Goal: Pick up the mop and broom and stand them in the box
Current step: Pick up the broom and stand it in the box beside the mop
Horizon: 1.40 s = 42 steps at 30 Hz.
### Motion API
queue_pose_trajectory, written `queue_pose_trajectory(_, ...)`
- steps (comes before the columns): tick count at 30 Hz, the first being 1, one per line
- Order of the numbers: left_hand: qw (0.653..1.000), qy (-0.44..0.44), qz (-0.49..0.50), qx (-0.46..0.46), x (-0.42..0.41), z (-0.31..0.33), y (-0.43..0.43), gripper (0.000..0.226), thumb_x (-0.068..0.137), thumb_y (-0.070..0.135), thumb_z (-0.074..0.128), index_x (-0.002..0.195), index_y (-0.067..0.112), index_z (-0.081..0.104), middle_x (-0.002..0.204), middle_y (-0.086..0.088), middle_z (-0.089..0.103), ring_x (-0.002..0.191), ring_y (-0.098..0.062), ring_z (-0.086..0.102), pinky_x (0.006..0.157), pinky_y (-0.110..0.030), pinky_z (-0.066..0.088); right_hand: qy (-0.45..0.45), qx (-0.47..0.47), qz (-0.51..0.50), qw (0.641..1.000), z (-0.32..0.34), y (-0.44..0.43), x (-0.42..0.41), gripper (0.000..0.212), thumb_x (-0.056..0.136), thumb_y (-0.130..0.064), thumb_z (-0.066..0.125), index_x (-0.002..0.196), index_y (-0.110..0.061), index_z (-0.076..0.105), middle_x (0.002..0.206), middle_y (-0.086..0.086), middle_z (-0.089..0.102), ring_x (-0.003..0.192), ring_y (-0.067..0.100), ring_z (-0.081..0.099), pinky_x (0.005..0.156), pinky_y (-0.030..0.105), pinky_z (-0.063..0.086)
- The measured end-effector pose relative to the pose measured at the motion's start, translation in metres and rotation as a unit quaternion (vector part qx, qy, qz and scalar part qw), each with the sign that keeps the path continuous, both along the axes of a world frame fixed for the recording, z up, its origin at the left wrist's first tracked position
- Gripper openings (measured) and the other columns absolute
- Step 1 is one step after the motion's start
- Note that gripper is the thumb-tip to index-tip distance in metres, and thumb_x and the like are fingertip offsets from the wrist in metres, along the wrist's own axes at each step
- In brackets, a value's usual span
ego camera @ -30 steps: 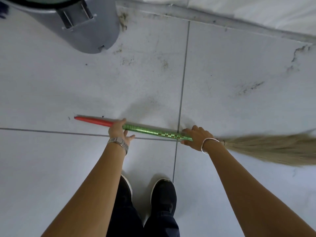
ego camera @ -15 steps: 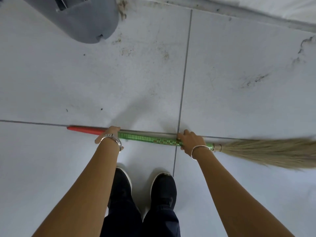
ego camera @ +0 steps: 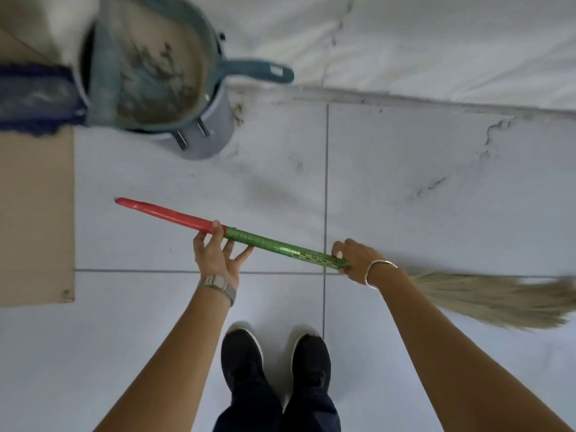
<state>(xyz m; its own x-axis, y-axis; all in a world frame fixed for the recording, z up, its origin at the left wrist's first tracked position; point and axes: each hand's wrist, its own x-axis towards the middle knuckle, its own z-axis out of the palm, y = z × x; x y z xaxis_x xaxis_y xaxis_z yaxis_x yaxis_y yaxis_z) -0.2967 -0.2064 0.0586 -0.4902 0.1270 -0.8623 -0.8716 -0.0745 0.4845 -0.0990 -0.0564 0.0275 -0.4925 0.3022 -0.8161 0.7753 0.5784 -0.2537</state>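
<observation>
The broom [ego camera: 274, 244] has a red and green handle and a straw-coloured brush out to the right. It hangs level above the tiled floor, red tip tilted up to the left. My left hand [ego camera: 218, 254] cups the handle from below where red meets green. My right hand [ego camera: 355, 260] is closed on the green end near the brush. The cardboard box [ego camera: 37, 219] shows at the left edge. A blue mop head [ego camera: 34, 101] lies over the box's top edge.
A grey bucket [ego camera: 212, 132] stands at the upper left with a dirty teal dustpan [ego camera: 156, 63] resting in it, handle pointing right. A white wall runs along the back. My two black shoes [ego camera: 274, 360] stand on the tiles below the broom.
The broom has come up off the floor in both hands and its red end has risen. The view has tilted up, bringing the box, mop head and dustpan into sight.
</observation>
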Motion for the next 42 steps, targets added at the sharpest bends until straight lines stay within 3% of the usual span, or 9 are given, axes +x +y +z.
queue_pose_trajectory(4,0.993,0.082,-0.061,0.052,-0.030,0.079,0.026,0.007,0.088,0.021,0.056,0.091,0.026,0.052,0.091,0.001,0.057,0.100,-0.020,0.058,0.081,-0.058,0.050,0.030,-0.004,-0.057,0.998,0.062,0.018,-0.029,0.030,0.083,-0.014,0.059,0.112,-0.018,0.053,0.115,0.013,0.052,0.100,0.033,0.056,0.081,0.034,0.043)
queue_pose_trajectory(10,0.965,0.191,-0.148,0.106,-0.072,0.213,0.061,0.012,0.089,0.016,0.055,0.083,0.026,0.051,0.084,0.004,0.057,0.098,-0.024,0.060,0.079,-0.057,0.052,0.127,-0.009,-0.170,0.977,0.165,0.032,-0.061,0.028,0.079,-0.009,0.063,0.106,-0.014,0.058,0.111,0.011,0.063,0.100,0.029,0.060,0.090,0.037,0.048)
queue_pose_trajectory(19,0.869,0.434,-0.202,0.127,-0.080,0.489,0.103,0.014,0.085,0.017,0.060,0.087,0.028,0.053,0.089,0.005,0.053,0.081,-0.010,0.062,0.056,-0.034,0.060,0.294,-0.052,-0.293,0.909,0.386,0.033,-0.100,0.023,0.079,0.003,0.061,0.092,-0.015,0.055,0.099,0.012,0.063,0.093,0.027,0.062,0.091,0.040,0.052)
queue_pose_trajectory(24,0.822,0.506,-0.201,0.167,-0.061,0.642,0.094,0.016,0.082,0.019,0.065,0.090,0.028,0.055,0.082,0.010,0.055,0.076,-0.011,0.063,0.064,-0.045,0.059,0.406,-0.067,-0.305,0.859,0.507,0.015,-0.113,0.027,0.076,0.015,0.059,0.087,-0.008,0.050,0.081,0.000,0.055,0.075,0.016,0.058,0.067,0.010,0.052)
queue_pose_trajectory(26,0.803,0.530,-0.208,0.175,-0.054,0.690,0.086,0.016,0.082,0.020,0.065,0.092,0.029,0.057,0.083,0.010,0.056,0.074,-0.010,0.063,0.065,-0.045,0.059,0.432,-0.079,-0.297,0.848,0.552,0.004,-0.117,0.033,0.075,0.018,0.058,0.079,-0.014,0.049,0.077,-0.002,0.052,0.070,0.011,0.055,0.062,0.008,0.051)
queue_pose_trajectory(31,0.759,0.591,-0.216,0.168,-0.054,0.789,0.059,0.020,0.081,0.021,0.065,0.099,0.022,0.057,0.084,0.009,0.057,0.076,-0.012,0.065,0.058,-0.039,0.059,0.477,-0.086,-0.254,0.837,0.633,-0.021,-0.131,0.037,0.076,0.009,0.063,0.077,-0.025,0.047,0.079,-0.001,0.053,0.069,0.009,0.058,0.065,0.015,0.053)
queue_pose_trajectory(35,0.738,0.619,-0.218,0.158,-0.071,0.842,0.028,0.021,0.081,0.020,0.066,0.100,0.018,0.057,0.082,0.008,0.054,0.081,-0.018,0.066,0.060,-0.045,0.059,0.508,-0.098,-0.207,0.830,0.679,-0.040,-0.154,0.035,0.076,0.004,0.065,0.079,-0.027,0.049,0.083,0.003,0.056,0.071,0.009,0.057,0.069,0.018,0.053)
queue_pose_trajectory(40,0.730,0.639,-0.189,0.149,-0.104,0.888,-0.026,0.017,0.080,0.021,0.067,0.095,0.022,0.059,0.088,0.006,0.056,0.086,-0.017,0.067,0.059,-0.051,0.059,0.528,-0.117,-0.155,0.827,0.724,-0.072,-0.198,0.034,0.073,0.005,0.067,0.078,-0.026,0.052,0.080,0.001,0.057,0.072,0.021,0.058,0.081,0.046,0.054)
queue_pose_trajectory(42,0.730,0.644,-0.176,0.145,-0.119,0.900,-0.048,0.018,0.079,0.021,0.067,0.095,0.019,0.060,0.090,0.007,0.058,0.084,-0.015,0.068,0.058,-0.050,0.059,0.540,-0.121,-0.153,0.819,0.734,-0.087,-0.219,0.034,0.071,0.006,0.068,0.078,-0.024,0.054,0.078,0.002,0.058,0.074,0.024,0.058,0.082,0.047,0.054)
